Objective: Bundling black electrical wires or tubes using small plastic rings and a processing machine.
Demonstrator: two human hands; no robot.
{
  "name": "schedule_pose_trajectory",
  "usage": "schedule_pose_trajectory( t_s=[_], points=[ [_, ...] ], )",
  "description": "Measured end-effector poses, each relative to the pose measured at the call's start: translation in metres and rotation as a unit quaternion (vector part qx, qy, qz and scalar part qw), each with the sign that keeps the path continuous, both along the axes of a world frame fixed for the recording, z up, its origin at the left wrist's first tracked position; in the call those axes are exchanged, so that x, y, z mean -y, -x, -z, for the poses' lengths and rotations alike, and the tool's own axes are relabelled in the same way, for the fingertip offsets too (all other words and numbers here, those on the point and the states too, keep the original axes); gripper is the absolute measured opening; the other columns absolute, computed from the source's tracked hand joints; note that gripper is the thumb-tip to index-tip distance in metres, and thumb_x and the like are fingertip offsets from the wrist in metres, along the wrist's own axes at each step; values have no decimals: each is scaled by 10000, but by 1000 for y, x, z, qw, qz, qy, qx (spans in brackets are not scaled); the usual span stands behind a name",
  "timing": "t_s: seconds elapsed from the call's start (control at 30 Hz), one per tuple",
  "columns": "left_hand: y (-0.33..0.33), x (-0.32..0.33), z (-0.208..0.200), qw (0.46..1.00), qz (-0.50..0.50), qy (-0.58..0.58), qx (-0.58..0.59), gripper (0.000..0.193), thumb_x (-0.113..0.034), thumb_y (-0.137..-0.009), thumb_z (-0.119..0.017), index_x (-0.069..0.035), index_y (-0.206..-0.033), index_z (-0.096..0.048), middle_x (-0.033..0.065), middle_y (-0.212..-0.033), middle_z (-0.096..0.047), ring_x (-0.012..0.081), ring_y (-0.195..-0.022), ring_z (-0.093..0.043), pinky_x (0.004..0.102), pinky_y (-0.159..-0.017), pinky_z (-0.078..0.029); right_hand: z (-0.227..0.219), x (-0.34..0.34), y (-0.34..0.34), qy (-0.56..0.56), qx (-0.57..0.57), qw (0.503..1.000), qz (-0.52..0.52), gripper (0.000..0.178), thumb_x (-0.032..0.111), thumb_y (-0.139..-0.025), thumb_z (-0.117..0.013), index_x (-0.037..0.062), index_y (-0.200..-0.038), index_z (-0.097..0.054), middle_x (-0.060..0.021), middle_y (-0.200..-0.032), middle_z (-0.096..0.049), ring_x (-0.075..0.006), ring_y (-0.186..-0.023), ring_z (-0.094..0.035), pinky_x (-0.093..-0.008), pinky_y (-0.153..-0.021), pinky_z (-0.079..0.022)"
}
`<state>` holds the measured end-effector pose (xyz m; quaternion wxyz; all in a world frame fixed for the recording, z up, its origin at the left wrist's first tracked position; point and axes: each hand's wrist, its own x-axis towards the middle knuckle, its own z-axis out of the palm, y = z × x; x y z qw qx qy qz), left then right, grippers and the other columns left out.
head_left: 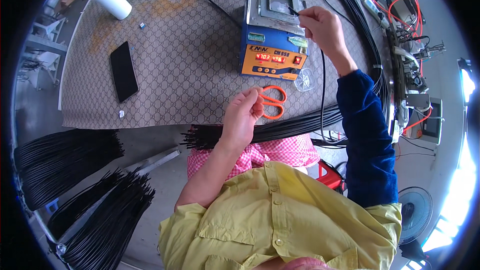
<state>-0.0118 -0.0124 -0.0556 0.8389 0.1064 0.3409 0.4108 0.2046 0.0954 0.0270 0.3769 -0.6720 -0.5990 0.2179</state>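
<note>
With the work seemingly midway, the right hand (324,26) pinched a black cable (322,85) end onto the blue heating unit (272,40) far right on the counter (175,55), while the left hand (243,115) pinched another from the near bundle (280,129).

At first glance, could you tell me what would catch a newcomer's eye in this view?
The blue and orange heating unit with lit red displays stands out at the far middle of the patterned table mat, where the right hand holds a thin black cable end over its metal top. Nearer, the left hand hovers by orange scissors, above a bundle of black cables lying across the lap. More black cable bundles fan out at lower left.
</note>
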Motion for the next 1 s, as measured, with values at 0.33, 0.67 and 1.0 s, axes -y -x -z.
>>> schedule_pose_trajectory(
  t_s=[0.33, 0.67, 1.0],
  points=[
    [3, 0, 5, 1000, -5, 18, -10, 158, -176, -857, -507, -40, -927, -552, -18, -717, -518, 48, -637, -458, 181, -623, -387, 10, -21, -3, 45, 65, 997, 9, 171, 118, -712, -571, -4, -818, -627, -78, -601, -600, -117, -509, -581, -248, -492, -467],
    [4, -1, 9, 1000, -5, 24, -10, 166, -170, -852, -515, -32, -935, -555, 0, -728, -523, 75, -654, -468, 205, -623, -386, 13, -23, -5, 51, 46, 998, 5, 177, 120, -707, -579, -8, -818, -627, -71, -606, -599, -122, -507, -577, -244, -494, -466],
    [1, 0, 1, 1000, 3, -9, -14, 166, -175, -850, -520, -31, -928, -547, -12, -718, -526, 50, -627, -454, 176, -610, -382, 7, -8, -7, 76, -145, 986, -14, 169, 71, -752, -562, -39, -876, -594, -56, -635, -587, -81, -487, -526, -197, -430, -401]
  ],
)
